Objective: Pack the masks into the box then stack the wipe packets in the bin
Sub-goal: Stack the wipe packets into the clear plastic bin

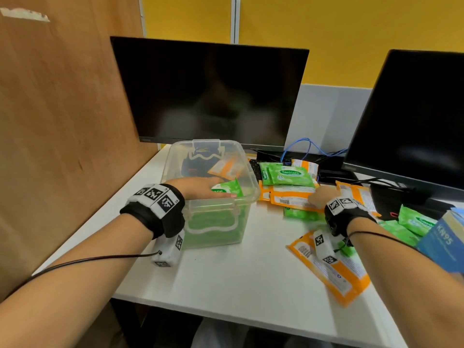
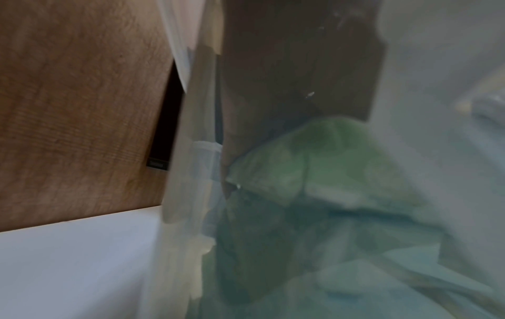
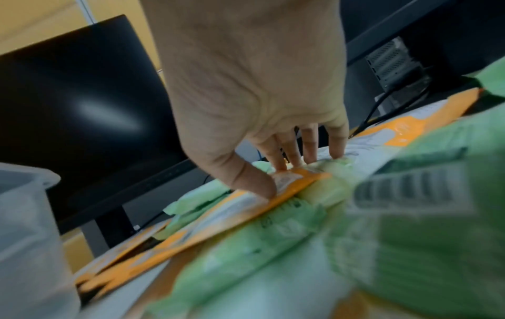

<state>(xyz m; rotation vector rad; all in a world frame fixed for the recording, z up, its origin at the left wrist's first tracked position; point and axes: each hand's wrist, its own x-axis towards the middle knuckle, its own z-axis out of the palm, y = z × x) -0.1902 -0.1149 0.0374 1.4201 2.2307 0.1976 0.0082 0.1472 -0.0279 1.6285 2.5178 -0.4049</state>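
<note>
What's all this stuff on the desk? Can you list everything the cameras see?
bin: one, clear plastic, left-centre of desk, green packets stacked inside
green wipe packets: several, loose right of the bin
orange wipe packets: several, mixed with the green ones; one lies nearest the front edge
mask box: one, blue, marked KN95, far right edge
monitors: two, black, behind
cables: blue, between the monitors
desk: white
left hand: inside the bin, holding a green packet
right hand: fingertips pinching an orange packet on the pile

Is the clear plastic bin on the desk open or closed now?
Open. The clear plastic bin has no lid on; the left hand reaches inside with a green wipe packet.
</note>
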